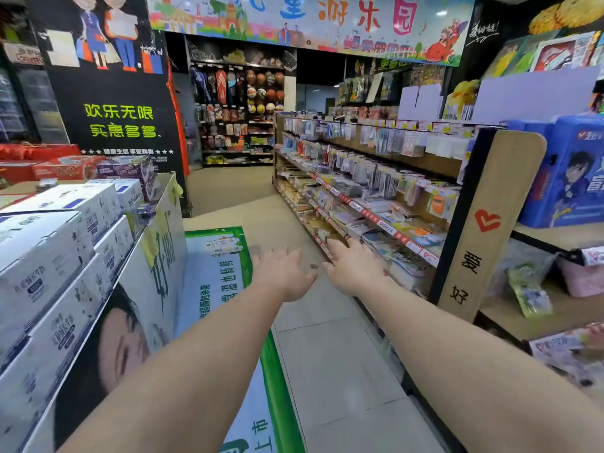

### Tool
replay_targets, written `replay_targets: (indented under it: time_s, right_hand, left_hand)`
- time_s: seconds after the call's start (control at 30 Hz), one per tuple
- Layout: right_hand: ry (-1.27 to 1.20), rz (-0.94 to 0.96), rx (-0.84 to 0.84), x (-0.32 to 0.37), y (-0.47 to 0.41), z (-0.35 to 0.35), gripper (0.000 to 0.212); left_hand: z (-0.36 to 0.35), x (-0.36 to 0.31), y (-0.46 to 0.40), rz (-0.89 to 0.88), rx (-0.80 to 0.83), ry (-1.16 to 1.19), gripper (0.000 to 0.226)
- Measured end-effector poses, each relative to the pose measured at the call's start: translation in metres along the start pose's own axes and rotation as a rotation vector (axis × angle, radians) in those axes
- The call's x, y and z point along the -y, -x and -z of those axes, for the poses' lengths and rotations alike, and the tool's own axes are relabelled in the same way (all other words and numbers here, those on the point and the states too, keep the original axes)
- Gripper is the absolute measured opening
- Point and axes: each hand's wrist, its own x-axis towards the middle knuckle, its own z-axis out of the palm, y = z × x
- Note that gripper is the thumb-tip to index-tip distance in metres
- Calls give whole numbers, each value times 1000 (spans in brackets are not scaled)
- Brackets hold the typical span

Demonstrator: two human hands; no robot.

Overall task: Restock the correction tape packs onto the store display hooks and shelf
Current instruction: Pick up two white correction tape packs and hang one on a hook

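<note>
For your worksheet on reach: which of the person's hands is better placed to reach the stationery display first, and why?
Probably the right hand. It is open and empty, hanging right beside the lower edge of the stationery display. The left hand, also open and empty, is out over the aisle floor, farther from the display.

Stacked boxes [49,243] left, display shelves [366,178] right

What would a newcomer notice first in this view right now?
Two bare arms stretch down the aisle, left hand and right hand open and empty, close together at centre. Right of them runs the stationery shelf with hanging packs; white cartons are stacked at the left.
</note>
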Motion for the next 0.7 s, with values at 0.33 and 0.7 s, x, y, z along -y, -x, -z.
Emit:
replay_targets:
  time_s: [0.33,0.7]
  right_hand:
    - [-15,-73,119,-69,-134,-35,60]
    - [24,-62,147,-127,-309,-48,57]
  left_hand:
    - [-43,-22,-139,-5,34,-33,62]
    - [-61,-55,-314,-31,40,-39,61]
